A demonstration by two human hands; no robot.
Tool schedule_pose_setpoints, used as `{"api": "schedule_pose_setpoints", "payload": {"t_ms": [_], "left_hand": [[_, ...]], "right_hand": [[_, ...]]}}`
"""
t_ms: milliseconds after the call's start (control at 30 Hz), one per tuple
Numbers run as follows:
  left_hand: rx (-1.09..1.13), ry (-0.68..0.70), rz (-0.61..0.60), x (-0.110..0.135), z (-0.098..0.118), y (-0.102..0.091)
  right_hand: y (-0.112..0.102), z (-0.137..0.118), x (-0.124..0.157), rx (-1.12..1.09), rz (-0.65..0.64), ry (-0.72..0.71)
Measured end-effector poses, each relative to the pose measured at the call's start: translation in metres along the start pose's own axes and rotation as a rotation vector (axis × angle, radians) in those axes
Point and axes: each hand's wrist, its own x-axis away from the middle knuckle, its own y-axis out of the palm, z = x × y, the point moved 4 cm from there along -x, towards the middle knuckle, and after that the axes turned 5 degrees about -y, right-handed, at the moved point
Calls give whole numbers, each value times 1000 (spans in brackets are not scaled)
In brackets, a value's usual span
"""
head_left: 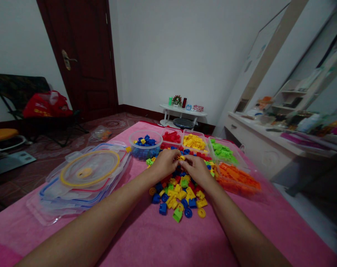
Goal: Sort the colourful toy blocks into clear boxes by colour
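Note:
Both my hands meet over a heap of mixed plastic bricks (pixel 179 196) on the pink cloth (pixel 163 241). My left hand (pixel 165 162) and my right hand (pixel 195 168) have their fingers pinched together around a small yellow brick (pixel 182 158) held between them. Behind the heap stand a round tub of blue bricks (pixel 145 145), a box of red bricks (pixel 171 137), a box of yellow bricks (pixel 194 141), a box of green bricks (pixel 223 151) and, to the right, a box of orange bricks (pixel 236 177).
A stack of clear lids (pixel 85 178) lies at the left on the cloth. Beyond are a dark door (pixel 82 55), a folding chair with a red bag (pixel 47 104), a small white table (pixel 182 111) and a cluttered dresser (pixel 282 141) at the right.

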Motion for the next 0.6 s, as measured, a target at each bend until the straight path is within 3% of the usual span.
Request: {"api": "schedule_pose_setpoints", "payload": {"t_ms": [600], "left_hand": [[-22, 33, 12, 0, -1, 3]], "right_hand": [[-1, 0, 0, 67, 7, -14]]}}
